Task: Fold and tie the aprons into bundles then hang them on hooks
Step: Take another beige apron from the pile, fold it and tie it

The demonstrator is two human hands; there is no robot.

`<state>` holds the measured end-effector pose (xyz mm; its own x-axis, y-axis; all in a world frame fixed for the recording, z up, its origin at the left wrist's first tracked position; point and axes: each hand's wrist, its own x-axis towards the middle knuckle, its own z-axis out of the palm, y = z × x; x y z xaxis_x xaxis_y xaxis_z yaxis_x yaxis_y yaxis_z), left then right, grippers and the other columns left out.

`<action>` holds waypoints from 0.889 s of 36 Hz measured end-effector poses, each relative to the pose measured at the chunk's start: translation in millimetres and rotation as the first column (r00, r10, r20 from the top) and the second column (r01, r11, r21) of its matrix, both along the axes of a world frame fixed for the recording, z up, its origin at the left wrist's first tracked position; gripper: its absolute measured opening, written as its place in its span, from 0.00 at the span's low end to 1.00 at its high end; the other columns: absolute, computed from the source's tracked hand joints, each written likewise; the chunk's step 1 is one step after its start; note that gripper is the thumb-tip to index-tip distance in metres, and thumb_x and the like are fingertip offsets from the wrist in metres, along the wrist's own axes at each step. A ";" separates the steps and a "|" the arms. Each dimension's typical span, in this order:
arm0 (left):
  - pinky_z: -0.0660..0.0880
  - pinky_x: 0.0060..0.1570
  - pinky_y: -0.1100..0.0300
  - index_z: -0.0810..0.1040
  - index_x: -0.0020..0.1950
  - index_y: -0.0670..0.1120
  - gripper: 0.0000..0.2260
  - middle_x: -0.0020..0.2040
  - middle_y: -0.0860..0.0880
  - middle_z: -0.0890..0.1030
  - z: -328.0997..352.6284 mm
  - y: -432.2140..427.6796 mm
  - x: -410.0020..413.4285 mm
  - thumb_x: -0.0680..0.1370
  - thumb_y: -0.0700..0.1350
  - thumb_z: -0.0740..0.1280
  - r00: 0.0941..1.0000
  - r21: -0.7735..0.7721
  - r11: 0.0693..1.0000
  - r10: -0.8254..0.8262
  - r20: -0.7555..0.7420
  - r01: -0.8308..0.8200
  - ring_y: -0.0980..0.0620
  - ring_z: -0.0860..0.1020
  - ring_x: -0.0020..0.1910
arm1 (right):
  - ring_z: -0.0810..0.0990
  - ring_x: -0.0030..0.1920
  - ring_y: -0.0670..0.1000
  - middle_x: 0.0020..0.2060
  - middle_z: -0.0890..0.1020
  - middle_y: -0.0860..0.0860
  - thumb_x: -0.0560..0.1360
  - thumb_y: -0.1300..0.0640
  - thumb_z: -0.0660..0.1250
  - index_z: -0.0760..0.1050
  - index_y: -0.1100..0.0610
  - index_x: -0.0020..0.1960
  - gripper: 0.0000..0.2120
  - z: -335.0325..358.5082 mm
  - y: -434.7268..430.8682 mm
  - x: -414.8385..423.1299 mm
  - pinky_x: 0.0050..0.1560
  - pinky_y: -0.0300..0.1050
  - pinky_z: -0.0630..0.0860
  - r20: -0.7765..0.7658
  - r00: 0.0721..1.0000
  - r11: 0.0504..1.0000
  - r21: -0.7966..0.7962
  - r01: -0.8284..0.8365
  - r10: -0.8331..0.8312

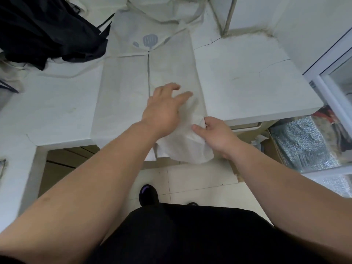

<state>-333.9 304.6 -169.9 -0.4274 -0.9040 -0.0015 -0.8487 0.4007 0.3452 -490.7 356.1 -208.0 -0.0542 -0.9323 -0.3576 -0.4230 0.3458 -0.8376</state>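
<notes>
I had the white apron (171, 69) lying lengthwise on the counter (247, 82). Its long axis ran from the neck strap (198, 14) at the top centre of the frame down toward me, and the hem hung over the counter's near edge at lower centre. Both side panels were folded inward and met along a line down the middle, just under the spatula print (150, 40). My left hand (162, 113) was over the right-hand panel with its fingers spread wide and pointing up and to the right. It was blurred, so I could not tell whether the palm pressed the cloth or only hovered above it. My right hand (215, 136) was at the apron's right folded edge, just where the cloth dropped off the counter, and it pinched a small peak of fabric between thumb and fingers. The rest of the apron lay up and to the left of that pinch, so I judged the right hand the nearer one to carry the hem up along the long axis, with the left flattening the cloth ahead of it. A heap of black aprons (47, 31) waited at upper left, apart from both hands.
</notes>
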 end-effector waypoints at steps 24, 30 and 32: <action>0.69 0.63 0.51 0.73 0.68 0.49 0.19 0.68 0.46 0.68 -11.7 -30.3 -9.5 0.78 0.38 0.62 0.986 0.059 0.997 0.063 -0.155 -0.055 0.45 0.69 0.65 | 0.83 0.48 0.53 0.47 0.84 0.51 0.74 0.42 0.66 0.81 0.55 0.50 0.16 -9.5 2.5 -15.6 0.48 0.48 0.80 0.172 0.984 0.975 0.222 0.013 -0.053; 0.71 0.52 0.52 0.72 0.61 0.41 0.15 0.60 0.40 0.74 -21.9 -13.2 32.7 0.80 0.50 0.58 0.825 0.254 0.791 0.562 0.059 -0.557 0.39 0.73 0.58 | 0.80 0.48 0.62 0.42 0.81 0.62 0.82 0.45 0.49 0.75 0.64 0.42 0.27 -1.5 -16.3 -2.1 0.50 0.48 0.73 -0.294 0.953 0.988 0.109 0.108 -0.072; 0.71 0.51 0.53 0.74 0.57 0.41 0.20 0.55 0.41 0.78 -28.1 -10.2 36.9 0.79 0.56 0.58 0.819 0.352 0.747 0.560 0.125 -0.564 0.39 0.76 0.54 | 0.79 0.50 0.62 0.45 0.81 0.64 0.82 0.45 0.49 0.74 0.63 0.43 0.25 2.6 -17.3 0.8 0.46 0.46 0.69 -0.418 0.908 0.995 0.081 0.061 -0.022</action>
<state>-297.0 294.5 -198.1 0.1601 -0.9141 -0.3727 -0.8855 -0.2998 0.3549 -489.9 338.8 -205.4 -0.2543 -0.8908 -0.3765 -0.7098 0.4364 -0.5530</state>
